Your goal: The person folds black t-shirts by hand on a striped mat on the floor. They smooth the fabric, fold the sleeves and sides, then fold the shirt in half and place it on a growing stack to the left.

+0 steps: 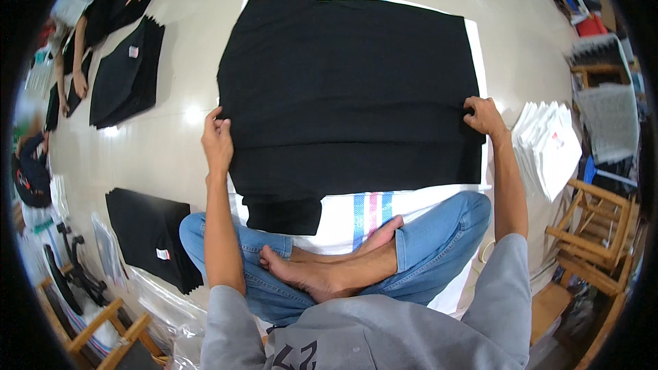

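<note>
A black short-sleeved shirt (349, 82) lies spread sideways over a white woven sheet (411, 200) with blue and pink stripes. One sleeve points away from me, the other lies near my crossed legs. A long fold or crease runs across the cloth. My left hand (217, 139) is at the shirt's left edge, thumb and forefinger at the cloth; whether they pinch it is unclear. At the right edge my right hand (483, 115) has its fingers curled on the black cloth, gripping the edge.
Folded black garments (128, 72) are stacked at the upper left, more (154, 236) at the lower left. White folded garments (547, 146) stand right, beside wooden stools (596, 221). Other people's hands (79, 85) handle black cloth at the far left. Clear plastic bags (164, 298) lie lower left.
</note>
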A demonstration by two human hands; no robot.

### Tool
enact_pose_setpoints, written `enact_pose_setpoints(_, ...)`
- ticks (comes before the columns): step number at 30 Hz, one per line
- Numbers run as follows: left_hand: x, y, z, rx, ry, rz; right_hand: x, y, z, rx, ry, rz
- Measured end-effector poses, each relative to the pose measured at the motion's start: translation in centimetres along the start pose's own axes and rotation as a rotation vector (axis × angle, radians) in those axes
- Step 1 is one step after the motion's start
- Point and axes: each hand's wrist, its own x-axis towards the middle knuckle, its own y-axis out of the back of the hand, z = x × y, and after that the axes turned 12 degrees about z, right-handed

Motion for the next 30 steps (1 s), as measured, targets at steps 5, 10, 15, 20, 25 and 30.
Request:
enact_pose_setpoints(5, -0.3, 0.5, -2.5, -0.109, 0.016, -0.069, -5.3, -3.8, 6.0, 0.709, -0.554, 0.293)
enact_pose_setpoints(10, -0.4, -0.1, -1.4, 0.045, -0.015, 0.004, -7.3, -5.7, 2.8, 0.931, -0.748, 0.491)
enact_pose_setpoints(15, -1.2, -1.5, 0.0, 0.174, -0.054, 0.099, -7.3, -5.1, 1.6, 0.757, -0.657, 0.505)
enact_pose_setpoints(20, -0.8, -2.0, -1.2, 0.264, -0.166, 0.13, -6.4, -5.6, 0.7, 0.511, -0.585, 0.562)
enact_pose_setpoints(25, -0.8, -1.7, -1.7, 0.342, -0.356, 0.12, -7.1, -5.6, 0.4, 0.166, -0.436, 0.496)
enact_pose_setpoints(30, -0.8, -1.4, -2.0, 0.516, -0.47, 0.125, -6.3, -4.6, -1.4, 0.024, -0.498, 0.4)
